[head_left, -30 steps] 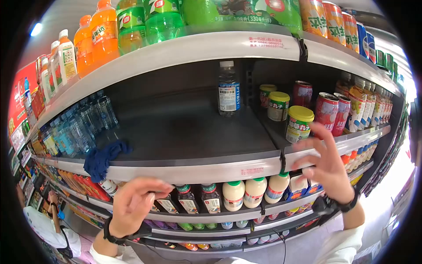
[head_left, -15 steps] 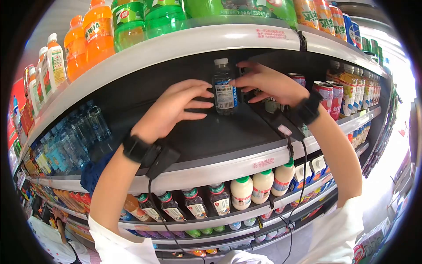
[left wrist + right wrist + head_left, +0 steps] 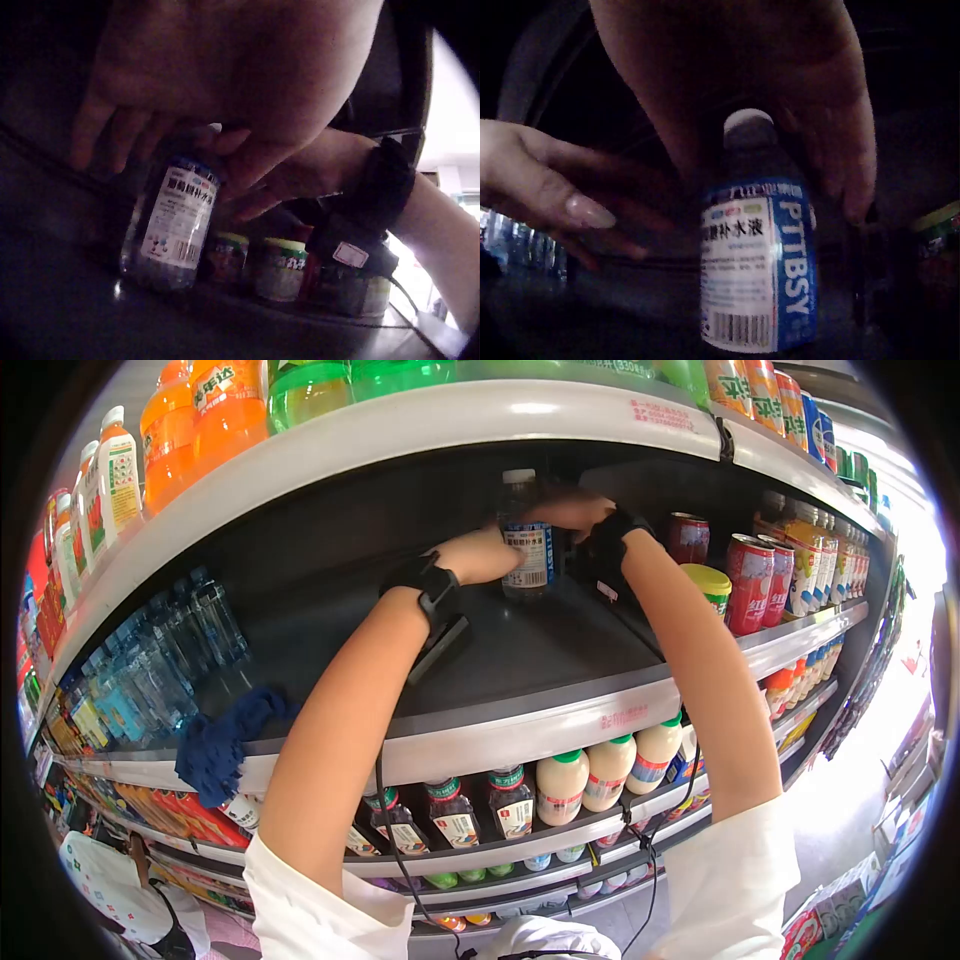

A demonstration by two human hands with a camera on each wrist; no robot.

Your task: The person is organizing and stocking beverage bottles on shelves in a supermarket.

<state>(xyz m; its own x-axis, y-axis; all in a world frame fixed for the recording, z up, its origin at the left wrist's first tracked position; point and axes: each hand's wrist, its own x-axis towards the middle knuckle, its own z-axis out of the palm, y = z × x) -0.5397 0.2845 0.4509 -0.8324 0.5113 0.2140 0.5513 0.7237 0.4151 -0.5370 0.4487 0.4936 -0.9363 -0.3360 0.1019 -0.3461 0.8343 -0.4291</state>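
A clear bottle [image 3: 525, 565] with a white cap and a blue-and-white label stands upright on the dark middle shelf [image 3: 440, 660]. My left hand [image 3: 483, 556] is at its left side, fingers extended in the right wrist view, with a gap between the thumb and the bottle. Over the bottle's upper right reaches my right hand [image 3: 575, 512], blurred in the head view. In the right wrist view this right hand [image 3: 742, 60] spreads around the bottle's upper part, fingers hanging loosely on the right side. Part of the bottle's shoulder is hidden by the hands.
A dark blue cloth [image 3: 225, 745] hangs over the shelf's front edge near clear water bottles [image 3: 165, 660]. On the right stand a yellow-lidded can [image 3: 708, 585] and red cans [image 3: 750, 582]. The upper shelf's lip [image 3: 480, 420] is overhead. A cable [image 3: 385, 810] trails from the left wrist.
Both hands have risen from in front of the shelf and moved inward to the bottle, closing in from its two sides. The bottle still stands on the shelf.
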